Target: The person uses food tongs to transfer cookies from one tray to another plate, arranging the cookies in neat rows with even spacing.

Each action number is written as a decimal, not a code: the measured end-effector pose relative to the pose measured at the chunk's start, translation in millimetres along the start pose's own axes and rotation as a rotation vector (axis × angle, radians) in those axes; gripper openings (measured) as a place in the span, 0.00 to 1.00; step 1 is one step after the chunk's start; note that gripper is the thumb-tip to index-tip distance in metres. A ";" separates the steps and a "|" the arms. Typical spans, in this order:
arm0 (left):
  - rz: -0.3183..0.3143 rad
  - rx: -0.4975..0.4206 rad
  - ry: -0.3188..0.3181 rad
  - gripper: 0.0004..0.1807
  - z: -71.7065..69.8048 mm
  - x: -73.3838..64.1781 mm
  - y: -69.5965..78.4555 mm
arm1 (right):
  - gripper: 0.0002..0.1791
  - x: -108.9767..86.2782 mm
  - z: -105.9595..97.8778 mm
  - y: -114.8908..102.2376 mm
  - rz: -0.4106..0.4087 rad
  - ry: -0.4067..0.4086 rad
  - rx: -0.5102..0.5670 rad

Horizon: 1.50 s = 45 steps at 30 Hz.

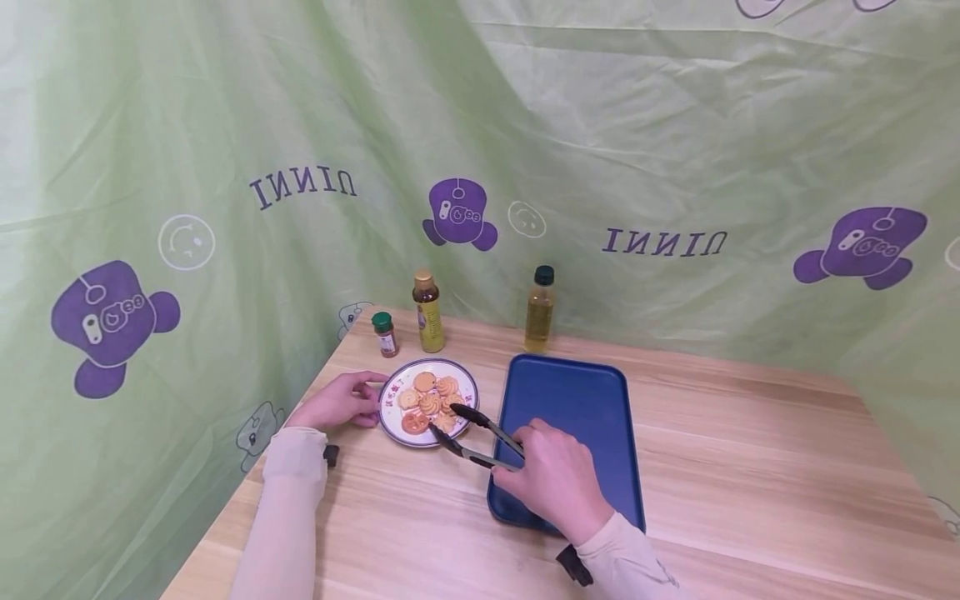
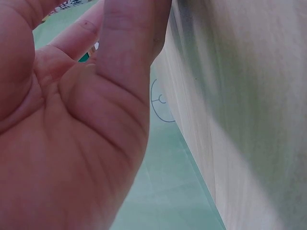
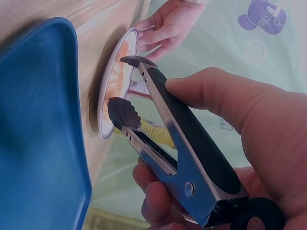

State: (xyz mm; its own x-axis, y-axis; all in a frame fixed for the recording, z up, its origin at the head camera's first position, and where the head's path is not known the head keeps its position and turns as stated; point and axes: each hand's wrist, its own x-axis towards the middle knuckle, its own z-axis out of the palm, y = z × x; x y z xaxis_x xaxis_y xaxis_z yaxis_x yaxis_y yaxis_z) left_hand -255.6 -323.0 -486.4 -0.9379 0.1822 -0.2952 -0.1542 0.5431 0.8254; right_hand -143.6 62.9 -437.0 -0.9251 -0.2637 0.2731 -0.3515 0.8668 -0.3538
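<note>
A round white plate (image 1: 388,423) with a dark rim carries several cookies (image 1: 430,403), some of them piped swirls and one a pretzel shape. My left hand (image 1: 343,401) lies at the plate's left side, its loosely spread fingertips right at the rim; in the left wrist view the palm (image 2: 72,143) fills much of the picture. With my right hand (image 1: 558,475) I grip kitchen tongs (image 3: 165,110), black-tipped with metal arms. The two tong tips are spread apart over the cookies at the plate's right side, and nothing is clamped between them.
A blue rectangular tray (image 1: 573,392) lies right of the plate, under my right hand. Behind stand a green-capped spice jar (image 1: 386,337), a sauce bottle (image 1: 430,321) and an oil bottle (image 1: 538,321). A green printed curtain (image 1: 637,150) hangs round the wooden table (image 1: 750,450).
</note>
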 end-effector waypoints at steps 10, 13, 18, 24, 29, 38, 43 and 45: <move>0.000 0.024 0.001 0.33 0.3 -2.1 2.0 | 0.24 -1.4 -5.8 14.8 0.112 -0.036 0.084; 0.000 0.034 0.006 0.33 -0.6 -2.2 1.6 | 0.25 -1.3 -7.4 20.9 0.142 -0.040 0.106; 0.003 0.034 0.004 0.32 -0.4 -2.3 -1.3 | 0.25 -2.7 -12.4 33.8 0.192 -0.040 0.122; 0.004 0.025 -0.001 0.32 1.2 -0.1 -2.1 | 0.27 -9.0 -20.4 62.5 0.240 -0.036 0.110; 0.013 0.031 -0.002 0.33 1.7 1.0 0.8 | 0.29 -14.7 -29.6 90.2 0.275 -0.042 0.085; 0.007 0.026 -0.011 0.32 2.8 -0.6 3.5 | 0.31 -28.8 -43.8 131.6 0.308 0.006 0.071; 0.002 0.027 -0.002 0.32 1.2 -2.8 3.8 | 0.32 -38.2 -44.8 150.7 0.337 0.018 0.085; 0.000 0.024 -0.004 0.33 0.8 -3.2 3.4 | 0.33 -42.3 -46.3 158.8 0.359 0.024 0.090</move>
State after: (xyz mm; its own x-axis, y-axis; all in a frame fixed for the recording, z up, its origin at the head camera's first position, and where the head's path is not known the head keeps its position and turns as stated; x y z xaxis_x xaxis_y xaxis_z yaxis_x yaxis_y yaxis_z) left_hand -252.8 -321.1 -483.0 -0.9367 0.1851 -0.2972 -0.1468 0.5631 0.8133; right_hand -153.7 231.3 -463.3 -0.9886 0.0616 0.1374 -0.0169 0.8615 -0.5075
